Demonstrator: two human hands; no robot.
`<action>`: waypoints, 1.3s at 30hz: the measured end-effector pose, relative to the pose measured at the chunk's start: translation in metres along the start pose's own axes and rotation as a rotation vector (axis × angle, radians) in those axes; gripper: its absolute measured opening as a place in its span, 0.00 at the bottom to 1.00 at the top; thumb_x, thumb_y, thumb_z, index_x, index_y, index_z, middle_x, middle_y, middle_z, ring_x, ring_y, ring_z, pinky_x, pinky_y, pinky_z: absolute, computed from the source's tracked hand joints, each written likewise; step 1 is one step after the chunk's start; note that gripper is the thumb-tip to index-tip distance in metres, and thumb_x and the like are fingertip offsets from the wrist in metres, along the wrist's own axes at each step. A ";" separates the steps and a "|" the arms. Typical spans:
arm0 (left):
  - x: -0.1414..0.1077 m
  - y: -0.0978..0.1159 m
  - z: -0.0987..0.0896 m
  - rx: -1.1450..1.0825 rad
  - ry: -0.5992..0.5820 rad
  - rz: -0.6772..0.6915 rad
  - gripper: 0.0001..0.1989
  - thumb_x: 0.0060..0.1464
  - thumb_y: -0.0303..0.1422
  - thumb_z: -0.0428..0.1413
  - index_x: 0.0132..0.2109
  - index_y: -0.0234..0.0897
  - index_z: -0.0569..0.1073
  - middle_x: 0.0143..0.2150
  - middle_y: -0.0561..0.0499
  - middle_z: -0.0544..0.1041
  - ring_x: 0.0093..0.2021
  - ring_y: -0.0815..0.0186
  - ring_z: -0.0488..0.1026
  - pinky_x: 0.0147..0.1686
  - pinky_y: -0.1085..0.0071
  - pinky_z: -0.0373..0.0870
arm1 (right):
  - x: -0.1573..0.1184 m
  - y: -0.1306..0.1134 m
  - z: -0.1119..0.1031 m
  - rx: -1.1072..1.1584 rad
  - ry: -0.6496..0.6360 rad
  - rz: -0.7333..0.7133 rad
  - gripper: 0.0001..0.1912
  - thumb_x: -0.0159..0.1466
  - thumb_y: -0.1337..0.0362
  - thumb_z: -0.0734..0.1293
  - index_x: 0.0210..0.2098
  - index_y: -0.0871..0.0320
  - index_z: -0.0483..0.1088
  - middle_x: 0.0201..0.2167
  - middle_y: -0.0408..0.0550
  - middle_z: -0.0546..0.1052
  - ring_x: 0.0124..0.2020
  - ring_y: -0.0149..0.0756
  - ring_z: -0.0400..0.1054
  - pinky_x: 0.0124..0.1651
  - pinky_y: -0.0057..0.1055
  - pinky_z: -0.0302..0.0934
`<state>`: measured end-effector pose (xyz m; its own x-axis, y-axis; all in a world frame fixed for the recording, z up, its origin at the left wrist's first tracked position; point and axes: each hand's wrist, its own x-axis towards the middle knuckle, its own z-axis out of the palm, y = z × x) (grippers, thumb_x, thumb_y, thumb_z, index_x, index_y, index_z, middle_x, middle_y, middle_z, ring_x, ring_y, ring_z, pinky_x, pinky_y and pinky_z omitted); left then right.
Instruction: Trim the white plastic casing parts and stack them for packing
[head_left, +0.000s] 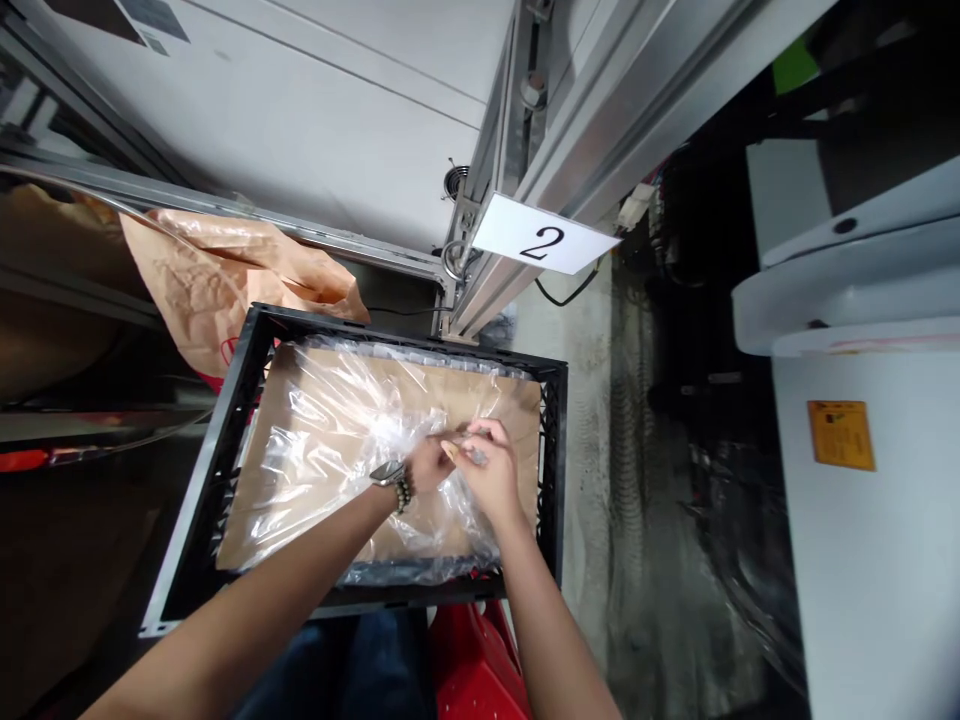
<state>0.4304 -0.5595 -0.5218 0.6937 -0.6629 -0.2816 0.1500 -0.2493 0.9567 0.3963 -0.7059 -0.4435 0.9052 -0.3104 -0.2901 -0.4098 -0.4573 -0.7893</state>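
A clear plastic bag (315,455) is spread over a sheet of brown cardboard (517,400) inside a black plastic crate (553,480). My left hand (429,463), with a watch and a beaded bracelet at its wrist, is closed on gathered plastic near the crate's right half. Its fingertips are partly hidden. Close beside it, my right hand (493,472) pinches the same plastic between bent fingers and thumb. The two hands nearly meet above the cardboard. Whether anything lies under the cardboard cannot be seen.
Crumpled brown paper (247,262) stands behind the crate at the left. A metal post (585,130) with a number 2 sign (544,236) rises behind it. Something red (476,665) is below the crate's front edge. A white machine body (862,560) is at the right.
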 end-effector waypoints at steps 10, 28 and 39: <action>-0.013 0.000 -0.031 -0.017 -0.147 0.017 0.15 0.64 0.45 0.59 0.44 0.36 0.79 0.44 0.47 0.81 0.47 0.59 0.78 0.54 0.52 0.73 | 0.042 0.049 -0.014 0.119 -0.138 0.285 0.23 0.55 0.43 0.73 0.28 0.59 0.75 0.12 0.36 0.65 0.14 0.27 0.57 0.20 0.27 0.51; -0.002 0.020 -0.028 0.247 -0.148 0.144 0.11 0.61 0.40 0.62 0.36 0.36 0.76 0.41 0.49 0.79 0.44 0.61 0.76 0.50 0.56 0.73 | -0.015 0.014 -0.020 0.002 -0.138 -0.008 0.17 0.64 0.62 0.65 0.51 0.52 0.77 0.54 0.51 0.78 0.57 0.43 0.71 0.60 0.39 0.64; 0.005 0.007 -0.005 0.488 0.245 0.045 0.10 0.64 0.36 0.59 0.49 0.35 0.73 0.47 0.47 0.76 0.40 0.63 0.75 0.40 0.62 0.76 | 0.042 0.058 0.008 -0.080 -0.403 -0.025 0.19 0.66 0.67 0.61 0.52 0.57 0.76 0.41 0.48 0.84 0.37 0.37 0.76 0.42 0.31 0.69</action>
<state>0.4386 -0.5612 -0.5162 0.8446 -0.5110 -0.1595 -0.1877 -0.5618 0.8057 0.4116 -0.7388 -0.5061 0.8802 0.0454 -0.4725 -0.3801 -0.5287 -0.7589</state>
